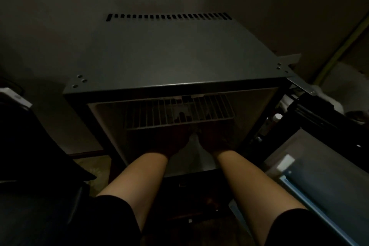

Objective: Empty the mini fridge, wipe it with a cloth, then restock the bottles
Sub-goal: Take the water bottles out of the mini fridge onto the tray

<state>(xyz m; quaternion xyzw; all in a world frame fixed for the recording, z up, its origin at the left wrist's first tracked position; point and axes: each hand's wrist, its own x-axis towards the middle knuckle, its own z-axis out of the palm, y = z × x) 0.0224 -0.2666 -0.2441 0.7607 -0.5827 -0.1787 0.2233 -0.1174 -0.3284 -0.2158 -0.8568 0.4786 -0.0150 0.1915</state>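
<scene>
Mini fridge (169, 52) open, dim room | wire shelf (179, 114) inside | both hands' grip: cannot tell

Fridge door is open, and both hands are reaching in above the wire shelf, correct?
Not quite. The head view shows the mini fridge with its door open, but both the left hand and the right hand are reaching in below the wire shelf, not above it. What they hold is too dark to tell.

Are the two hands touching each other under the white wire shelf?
Cannot tell. In the head view, left hand and right hand sit close in deep shadow below the shelf.
</scene>
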